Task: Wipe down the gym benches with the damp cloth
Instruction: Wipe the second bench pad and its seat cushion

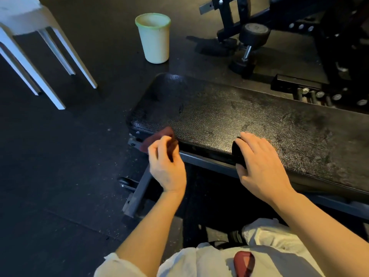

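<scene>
Black bench pad (229,114), left hand (166,166) pinching cloth (159,136), right hand (261,166) on edge

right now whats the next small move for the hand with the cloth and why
Probably draw the left hand, which pinches the reddish cloth, along the bench pad's near side edge toward the right hand. The cloth sits at that edge's end corner, and the right hand braces the pad further along.

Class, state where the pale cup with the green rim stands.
In the head view, the cup stands on the floor beyond the bench, right of the white stool.
</scene>
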`<state>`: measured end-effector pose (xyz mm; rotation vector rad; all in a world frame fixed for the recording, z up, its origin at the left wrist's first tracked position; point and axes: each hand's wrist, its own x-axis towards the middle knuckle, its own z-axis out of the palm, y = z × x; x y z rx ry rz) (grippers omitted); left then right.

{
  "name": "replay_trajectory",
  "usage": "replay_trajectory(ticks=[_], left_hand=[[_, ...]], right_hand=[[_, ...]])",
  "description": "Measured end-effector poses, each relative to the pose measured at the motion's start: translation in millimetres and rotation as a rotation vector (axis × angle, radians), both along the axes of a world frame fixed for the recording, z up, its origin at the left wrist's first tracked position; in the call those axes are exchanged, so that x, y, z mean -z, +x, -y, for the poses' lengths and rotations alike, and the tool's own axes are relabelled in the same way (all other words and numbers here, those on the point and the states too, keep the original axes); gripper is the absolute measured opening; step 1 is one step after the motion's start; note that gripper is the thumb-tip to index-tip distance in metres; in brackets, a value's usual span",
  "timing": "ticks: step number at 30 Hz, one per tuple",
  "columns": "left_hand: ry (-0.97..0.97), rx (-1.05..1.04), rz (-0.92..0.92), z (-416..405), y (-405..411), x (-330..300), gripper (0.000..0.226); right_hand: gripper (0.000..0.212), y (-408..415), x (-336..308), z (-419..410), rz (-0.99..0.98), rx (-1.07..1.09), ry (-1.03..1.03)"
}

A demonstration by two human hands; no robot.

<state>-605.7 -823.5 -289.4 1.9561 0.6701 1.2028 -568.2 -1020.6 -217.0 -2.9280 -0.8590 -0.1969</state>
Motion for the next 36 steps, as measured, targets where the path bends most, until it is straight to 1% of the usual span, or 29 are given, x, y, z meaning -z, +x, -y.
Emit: replay_trajectory(ticks=[2,4,5,6,7,9,11,12,14,17,19,21,22,23,26,27,28,30,33,34,36], left_hand=[[0.016,0.143,-0.022,22,-5,6,0.025],[0.037,0.33,-0.063,44,-11,17,0.031],[0.044,0.383,-0.075,49,-12,22,0.034],[0.041,0.393,-0.077,49,-11,25,0.034],[0.013,0.367,-0.065,45,-9,26,0.031],[-0.123,0.231,-0.017,36,-6,21,0.025],[-0.206,0.134,0.011,40,-5,15,0.026],[-0.204,0.145,0.017,46,-6,14,0.026],[-0.201,0.244,0.022,60,-12,15,0.03],[-0.215,0.301,0.03,51,-12,17,0.031],[-0.262,0.231,0.028,33,-10,15,0.033],[-0.343,0.104,0.045,20,-6,11,0.033],[-0.344,0.074,0.042,18,-6,10,0.032],[-0.308,0.089,0.035,21,-7,10,0.032],[-0.114,0.35,-0.015,45,-15,9,0.035],[-0.071,0.405,-0.039,51,-16,9,0.037],[-0.067,0.409,-0.054,50,-15,10,0.037],[-0.137,0.268,-0.064,34,-14,10,0.028],[-0.268,-0.036,-0.034,-9,-12,3,0.025],[-0.283,-0.093,-0.033,-21,-11,1,0.025],[-0.313,-0.106,-0.037,-31,-5,-3,0.027]], right_hand=[[0.065,5,-1,-12,-0.027,-0.046,0.008],[0.061,7,-3,-26,-0.039,-0.091,0.021],[0.058,9,-3,-30,-0.04,-0.107,0.024],[0.056,10,-2,-32,-0.042,-0.12,0.022],[0.054,11,-2,-32,-0.051,-0.13,0.02],[0.054,12,0,-29,-0.095,-0.139,0.014],[0.057,14,0,-26,-0.129,-0.154,0.013],[0.058,14,0,-26,-0.136,-0.157,0.021],[0.058,12,-2,-28,-0.142,-0.14,0.035],[0.059,11,-4,-30,-0.148,-0.135,0.034],[0.059,12,-5,-28,-0.174,-0.148,0.012],[0.057,15,-9,-28,-0.184,-0.148,0.016],[0.055,17,-9,-29,-0.179,-0.146,0.027],[0.052,18,-9,-32,-0.166,-0.145,0.04],[0.046,22,-9,-44,-0.125,-0.164,0.075],[0.047,24,-9,-49,-0.112,-0.182,0.075],[0.048,25,-9,-52,-0.101,-0.204,0.07],[0.047,28,-9,-55,-0.089,-0.241,0.065],[0.047,37,-10,-55,-0.085,-0.243,0.07],[0.047,41,-9,-58,-0.09,-0.245,0.062],[0.047,47,-9,-69,-0.1,-0.259,0.06]])
